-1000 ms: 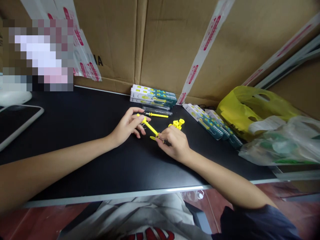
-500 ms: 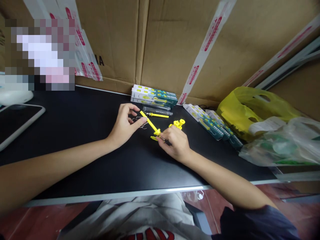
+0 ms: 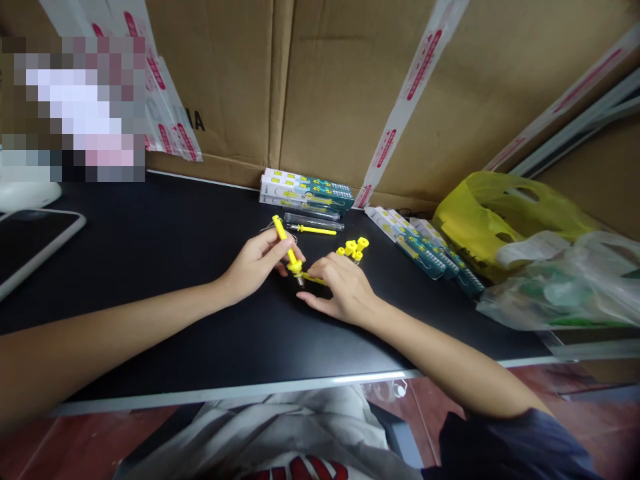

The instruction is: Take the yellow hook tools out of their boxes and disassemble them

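My left hand [image 3: 257, 263] is closed around a yellow plastic rod [image 3: 283, 235], part of a spring scale by its look, with a collar near its lower end and a metal, dark-tipped piece below. The rod tilts with its upper end leaning left. Just right of that tip is my right hand [image 3: 343, 287], thumb and index finger apart; whether the thumb touches the tip is unclear. Behind the right fingers another yellow piece [image 3: 316, 278] lies partly hidden. Several yellow caps [image 3: 356, 248] stand beyond the right hand. Thin bent wires [image 3: 269, 227] show partly behind the left hand.
Clear tubes [image 3: 315, 222] and a second yellow rod [image 3: 317, 231] lie before printed boxes [image 3: 305, 190]. More boxes [image 3: 410, 243] sit at right beside a yellow bag [image 3: 465, 207] and a clear bag [image 3: 565, 287]. A tablet-like device [image 3: 35, 240] lies left. Cardboard [image 3: 330, 87] rises behind.
My left hand has moved down and taken hold of the rod's middle. The rod stands steeper, shifted left, and my right fingers have opened away from its lower end.
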### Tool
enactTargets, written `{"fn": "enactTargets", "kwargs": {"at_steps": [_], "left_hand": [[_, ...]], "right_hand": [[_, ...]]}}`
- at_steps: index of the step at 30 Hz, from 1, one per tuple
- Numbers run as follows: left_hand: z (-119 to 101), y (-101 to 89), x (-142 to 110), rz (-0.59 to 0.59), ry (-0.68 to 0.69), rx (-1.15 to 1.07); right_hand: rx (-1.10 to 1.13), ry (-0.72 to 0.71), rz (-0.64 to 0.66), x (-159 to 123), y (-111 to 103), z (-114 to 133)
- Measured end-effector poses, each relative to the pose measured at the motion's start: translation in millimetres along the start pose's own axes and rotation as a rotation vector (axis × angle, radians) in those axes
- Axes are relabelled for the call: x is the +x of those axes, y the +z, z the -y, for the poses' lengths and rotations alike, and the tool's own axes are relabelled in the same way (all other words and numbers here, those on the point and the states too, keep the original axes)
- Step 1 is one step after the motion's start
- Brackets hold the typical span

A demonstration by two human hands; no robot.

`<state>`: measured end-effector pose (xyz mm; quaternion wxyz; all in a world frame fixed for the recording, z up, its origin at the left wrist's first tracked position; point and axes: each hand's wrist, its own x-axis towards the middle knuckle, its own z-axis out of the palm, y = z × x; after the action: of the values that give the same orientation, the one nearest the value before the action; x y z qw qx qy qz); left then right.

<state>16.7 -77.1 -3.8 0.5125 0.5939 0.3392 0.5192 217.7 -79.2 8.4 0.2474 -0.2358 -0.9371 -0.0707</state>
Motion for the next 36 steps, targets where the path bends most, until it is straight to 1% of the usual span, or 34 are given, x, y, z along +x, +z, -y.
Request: {"fn": "enactTargets", "kwargs": {"at_steps": [2,5,9,12,14,17,19,21,23,25,28,31,36], "left_hand": [[1,-2.2,1,-0.021,0.000,-0.035],[3,-4.9,2,-0.048,0.004,-0.022],[5,-5.1,0,-0.007,-0.022,0.028],[4,-4.4,-2,0.021,-0.014,0.080],[3,-4.5,-3,0.029,0.012,0.134],[3,-5.3,-4,0.044,0.048,0.193],[3,-5.6,-4,0.056,0.058,0.207],[3,-5.6,-3,0.064,0.063,0.208],[3,-5.5,-3,0.070,0.063,0.211],[3,-5.4,-4,0.073,0.063,0.225],[2,-5.3,-4,0.082,0.070,0.247],[2,-4.8,-4,0.089,0.071,0.252],[2,-3.9,-4,0.098,0.078,0.256]], "right_hand": [[-0.001,0.077,0.019,1,-3,-3],[-0.059,0.161,0.116,3,-5,-7],[-0.100,0.178,0.255,5,-4,-8],[-0.158,0.217,0.279,8,-12,-8],[-0.238,0.318,0.271,9,-25,-12],[-0.443,0.558,0.318,7,-50,-27],[-0.560,0.704,0.439,4,-62,-40],[-0.594,0.766,0.591,1,-66,-51],[-0.574,0.781,0.707,-3,-64,-59],[-0.540,0.779,0.753,-5,-58,-63],[-0.504,0.775,0.735,-4,-50,-67],[-0.490,0.788,0.709,-3,-46,-69],[-0.473,0.811,0.710,-2,-54,-68]]}}
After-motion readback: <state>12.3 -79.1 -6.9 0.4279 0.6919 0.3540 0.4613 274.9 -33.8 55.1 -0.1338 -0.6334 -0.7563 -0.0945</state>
